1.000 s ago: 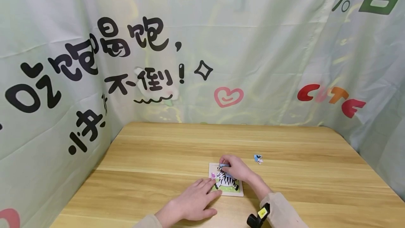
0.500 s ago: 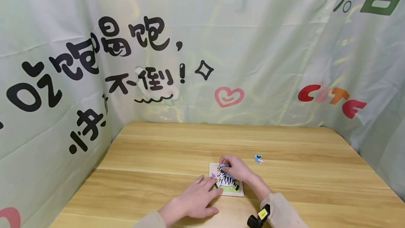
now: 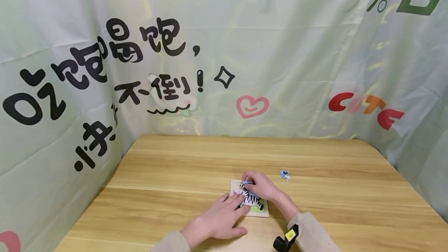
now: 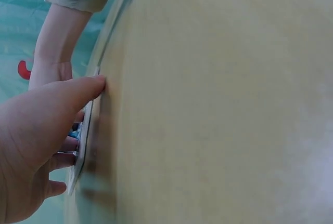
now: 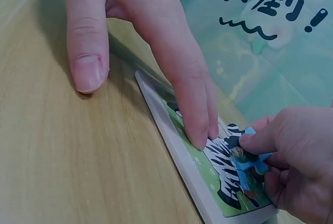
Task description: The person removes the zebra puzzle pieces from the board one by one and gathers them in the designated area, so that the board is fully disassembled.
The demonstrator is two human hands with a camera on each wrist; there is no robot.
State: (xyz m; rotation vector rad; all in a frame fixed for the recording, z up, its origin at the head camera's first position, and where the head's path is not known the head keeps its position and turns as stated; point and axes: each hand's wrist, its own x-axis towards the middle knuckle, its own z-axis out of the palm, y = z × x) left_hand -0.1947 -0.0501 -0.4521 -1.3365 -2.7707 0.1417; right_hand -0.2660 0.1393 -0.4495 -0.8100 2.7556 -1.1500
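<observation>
A small zebra jigsaw puzzle in a pale tray (image 5: pixel 179 164) lies on the table. My left hand (image 3: pixel 225 219) reaches over its left side, fingers extended; in the right wrist view the fingertips touch the striped zebra body. My right hand (image 3: pixel 264 186) is at the tray's upper part. Thumb and fingers pinch a blue and black-and-white puzzle piece (image 5: pixel 250 157), seen raised and tilted above the zebra's head end in the right wrist view. Whether it touches the tray's floor is hidden by the fingers.
One loose blue-and-white puzzle piece (image 3: pixel 285 175) lies on the wooden table (image 3: pixel 168 166), behind and right of the tray. A printed cloth curtain (image 3: pixel 297 69) stands along the table's back and sides. A black camera (image 3: pixel 285 240) is strapped to the right wrist.
My left hand has slid a little to the right, its fingers further over the zebra. My right hand stays at the same spot with the piece.
</observation>
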